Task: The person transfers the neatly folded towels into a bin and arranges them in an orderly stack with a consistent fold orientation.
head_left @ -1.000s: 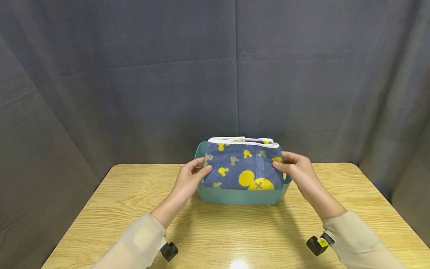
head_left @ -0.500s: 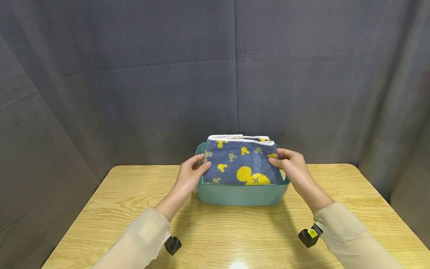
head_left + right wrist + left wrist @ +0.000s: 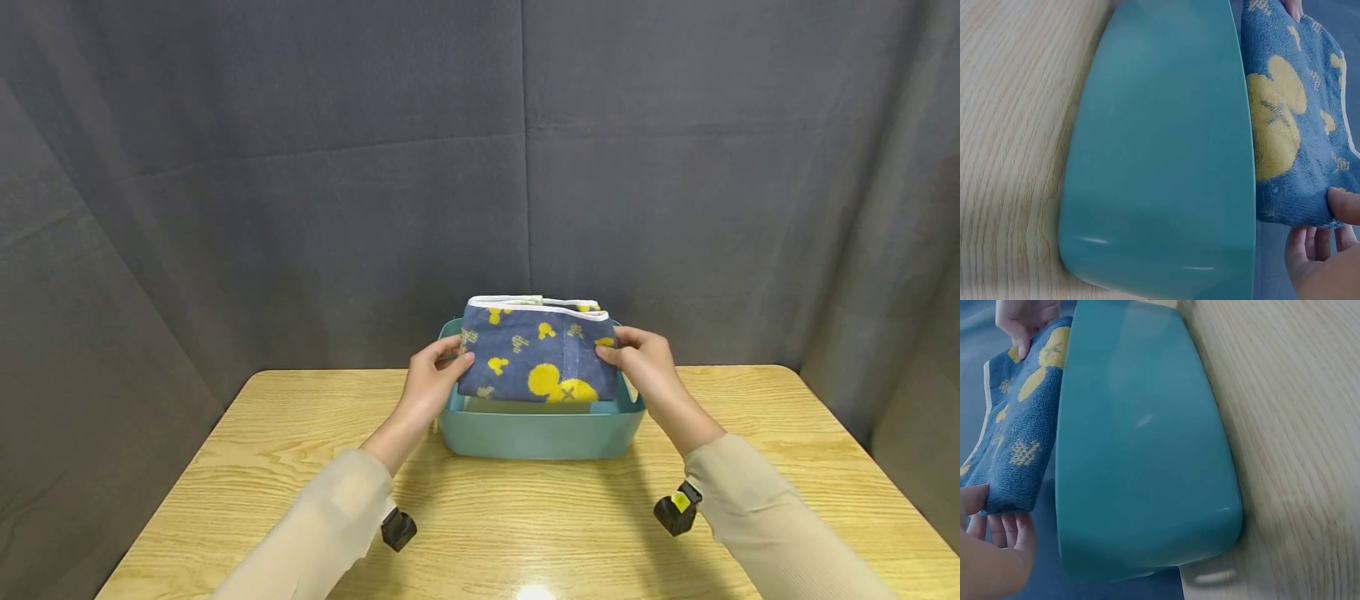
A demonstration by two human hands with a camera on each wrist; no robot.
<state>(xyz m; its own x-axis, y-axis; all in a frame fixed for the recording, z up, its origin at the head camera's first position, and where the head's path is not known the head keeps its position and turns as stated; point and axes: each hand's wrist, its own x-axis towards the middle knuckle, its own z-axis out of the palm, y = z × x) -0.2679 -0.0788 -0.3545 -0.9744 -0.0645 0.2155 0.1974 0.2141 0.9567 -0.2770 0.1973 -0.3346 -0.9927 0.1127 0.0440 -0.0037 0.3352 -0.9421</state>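
A folded blue towel (image 3: 510,350) with yellow mouse-head shapes and a white edge is held up over a teal basin (image 3: 540,435). At its left side, my left hand (image 3: 431,379) pinches it, thumb in front and fingers behind. My right hand (image 3: 648,371) grips the opposite side the same way. In the left wrist view the towel (image 3: 1016,437) is just past the basin's wall (image 3: 1141,437), with the left hand (image 3: 994,556) at its near end. The right wrist view has the right hand (image 3: 1329,250) at the towel's other end. Most of the basin's inside is hidden behind the towel.
The basin stands on a light wooden table (image 3: 525,517), near its back edge. Dark grey curtains (image 3: 337,208) hang behind and at both sides. The basin has a handle slot (image 3: 632,390) on its right. Small black cameras sit on both wrists.
Both hands have raised the towel and carried it slightly away, so its bottom edge is now above the basin's front rim and a strip of the inside shows. The basin has stayed put.
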